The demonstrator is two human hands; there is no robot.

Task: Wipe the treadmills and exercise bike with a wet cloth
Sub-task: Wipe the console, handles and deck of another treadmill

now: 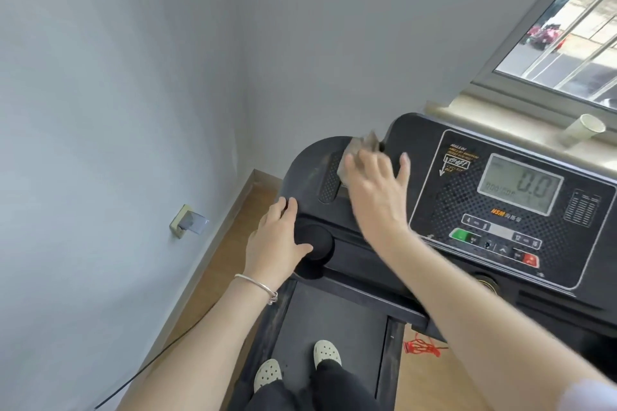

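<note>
My right hand [374,190] lies flat with fingers spread, pressing a damp-looking, crumpled grey cloth [362,143] onto the left wing of the black plastic treadmill console [310,163]; the cloth bunches out past my fingertips at the wing's far edge, beside the ribbed oval grip pad [329,183]. My left hand [273,237] is open too, fingers resting on the wing's near-left edge and thumb against the round black handlebar end cap [315,245], gripping nothing.

The risk I see is water: the cloth sits just left of the glossy dotted control panel [510,210], and a wet sweep across its grey LCD display [521,185] or the green start button [462,235] could seep into the seams or press a key. I'm standing on the matte black belt [334,320], so an accidental start would matter. A loose fold could also snag in the gap behind the wing. The console plastic looks hard, smooth and slightly dusty; the cloth looks soft and limp.
</note>
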